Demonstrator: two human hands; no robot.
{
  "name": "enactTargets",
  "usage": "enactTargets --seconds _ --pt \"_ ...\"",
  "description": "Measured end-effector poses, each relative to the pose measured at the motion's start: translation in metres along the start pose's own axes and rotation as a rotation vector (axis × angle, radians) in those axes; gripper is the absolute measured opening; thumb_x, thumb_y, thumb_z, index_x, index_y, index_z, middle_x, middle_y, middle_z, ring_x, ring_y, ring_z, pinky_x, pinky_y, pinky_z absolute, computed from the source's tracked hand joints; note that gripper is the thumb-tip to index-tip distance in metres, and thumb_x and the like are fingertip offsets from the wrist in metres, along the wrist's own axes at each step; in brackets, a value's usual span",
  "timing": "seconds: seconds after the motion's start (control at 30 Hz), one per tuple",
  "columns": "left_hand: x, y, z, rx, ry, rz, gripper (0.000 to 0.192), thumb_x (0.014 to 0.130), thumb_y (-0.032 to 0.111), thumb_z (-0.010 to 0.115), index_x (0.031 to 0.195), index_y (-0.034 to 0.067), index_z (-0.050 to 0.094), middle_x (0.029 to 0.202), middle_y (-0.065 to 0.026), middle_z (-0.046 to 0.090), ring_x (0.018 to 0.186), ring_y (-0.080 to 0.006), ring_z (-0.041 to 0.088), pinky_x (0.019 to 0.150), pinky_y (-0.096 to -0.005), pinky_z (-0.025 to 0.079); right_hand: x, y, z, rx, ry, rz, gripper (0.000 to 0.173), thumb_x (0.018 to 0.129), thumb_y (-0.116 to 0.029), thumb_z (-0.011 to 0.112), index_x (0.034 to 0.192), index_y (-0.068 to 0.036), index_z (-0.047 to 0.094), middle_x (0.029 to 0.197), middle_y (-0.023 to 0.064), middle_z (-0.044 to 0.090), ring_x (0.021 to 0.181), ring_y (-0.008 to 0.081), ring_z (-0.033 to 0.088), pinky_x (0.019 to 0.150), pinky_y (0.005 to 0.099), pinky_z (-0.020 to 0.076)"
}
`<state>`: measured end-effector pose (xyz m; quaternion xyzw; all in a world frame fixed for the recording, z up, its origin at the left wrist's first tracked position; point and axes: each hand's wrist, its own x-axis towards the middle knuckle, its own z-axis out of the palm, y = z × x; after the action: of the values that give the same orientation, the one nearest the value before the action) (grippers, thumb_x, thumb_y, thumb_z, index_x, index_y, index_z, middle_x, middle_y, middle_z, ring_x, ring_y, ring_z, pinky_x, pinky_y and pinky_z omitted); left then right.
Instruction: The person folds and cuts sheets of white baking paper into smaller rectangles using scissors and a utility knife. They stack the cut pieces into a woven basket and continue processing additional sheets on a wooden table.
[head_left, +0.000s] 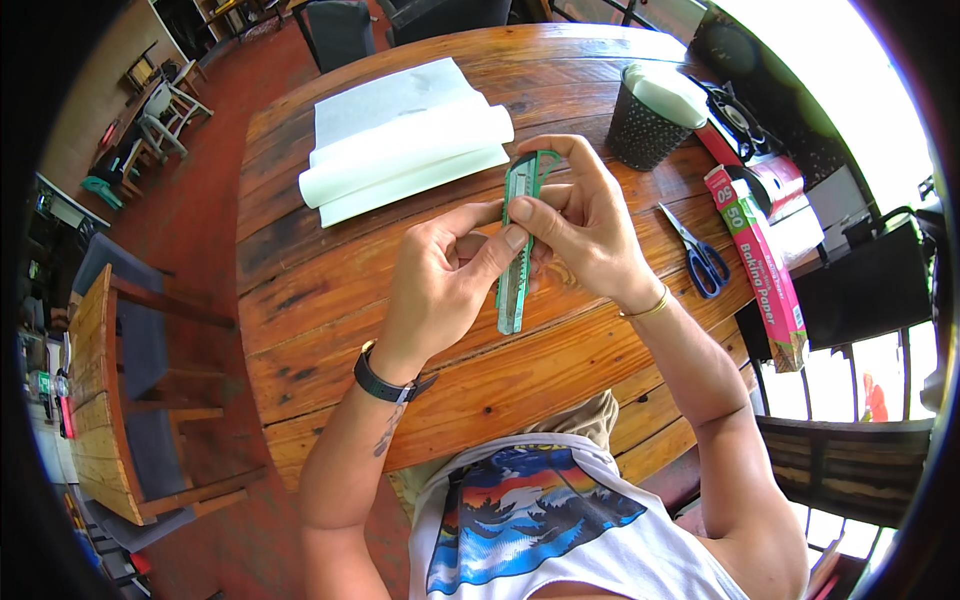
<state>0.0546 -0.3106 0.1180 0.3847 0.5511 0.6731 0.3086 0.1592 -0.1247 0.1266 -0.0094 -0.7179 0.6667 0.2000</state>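
Note:
Above the wooden table, both hands grip a green snap-off utility knife (514, 300) held roughly upright in the picture. My left hand (442, 277) pinches its middle, the thumb lying on the body. Higher up, my right hand (589, 225) has its thumb on the knife near the slider area, with the index finger curled over the top end. Whether any blade stands out of the knife cannot be told. Beyond the hands lies a partly unrolled roll of white baking paper (409, 146), its loose sheet flat on the table.
Right of my hands lie blue-handled scissors (701, 259) and a pink baking paper box (761, 262) at the table's edge. A black perforated bin (645, 127) holding white material stands behind them, near a portable stove (739, 120). The wooden table (322, 300) has chairs around it.

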Motion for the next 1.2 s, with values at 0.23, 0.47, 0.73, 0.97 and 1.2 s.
enactTargets --seconds 0.23,0.47,0.73,0.97,1.2 --pt "0.002 -0.01 -0.002 -0.065 0.033 0.037 0.036 0.114 0.015 0.078 0.141 -0.008 0.075 0.099 -0.0131 0.087 0.087 -0.0156 0.084 0.07 -0.0298 0.066 -0.003 0.012 0.0 0.035 0.013 0.009 0.047 0.116 -0.019 0.075 0.147 0.001 0.046 0.091 0.0108 0.079 0.068 0.0104 0.074 0.053 0.0244 0.0554" --pt "-0.002 0.008 -0.003 0.507 -0.025 0.107 0.034 0.107 0.008 0.08 0.139 -0.004 0.079 0.118 -0.0188 0.088 0.105 -0.0249 0.087 0.094 -0.0355 0.068 0.002 -0.006 -0.054 -0.233 -0.23 0.027 0.054 0.106 -0.038 0.089 0.13 0.001 0.061 0.101 0.0115 0.081 0.083 0.0164 0.075 0.069 0.0348 0.0616" --pt "-0.036 -0.009 0.036 1.462 0.179 0.976 0.013 0.105 0.018 0.076 0.111 0.011 0.085 0.13 -0.0059 0.086 0.123 -0.0204 0.079 0.099 -0.0398 0.053 -0.026 -0.055 -0.053 -0.62 -0.533 0.103 0.044 0.108 -0.029 0.082 0.138 0.0 0.07 0.105 0.0205 0.082 0.089 0.038 0.079 0.081 0.0421 0.0613" --pt "-0.088 -0.013 0.044 1.279 0.173 0.931 0.012 0.101 0.024 0.085 0.112 0.019 0.085 0.121 0.0047 0.086 0.103 -0.0128 0.074 0.088 -0.0337 0.042 -0.053 -0.051 -0.052 -0.569 -0.376 0.043 0.044 0.104 -0.018 0.083 0.141 0.003 0.072 0.115 0.0214 0.083 0.104 0.0391 0.084 0.091 0.0452 0.0644" --pt "-0.089 -0.026 0.033 1.199 0.186 0.778 0.03 0.088 0.015 0.098 0.113 0.014 0.082 0.119 0.0025 0.083 0.095 -0.0171 0.072 0.085 -0.0382 0.044 -0.053 -0.033 -0.052 -0.51 -0.36 -0.005 0.044 0.104 -0.018 0.083 0.142 0.002 0.071 0.113 0.0206 0.082 0.1 0.0378 0.083 0.089 0.0442 0.063"
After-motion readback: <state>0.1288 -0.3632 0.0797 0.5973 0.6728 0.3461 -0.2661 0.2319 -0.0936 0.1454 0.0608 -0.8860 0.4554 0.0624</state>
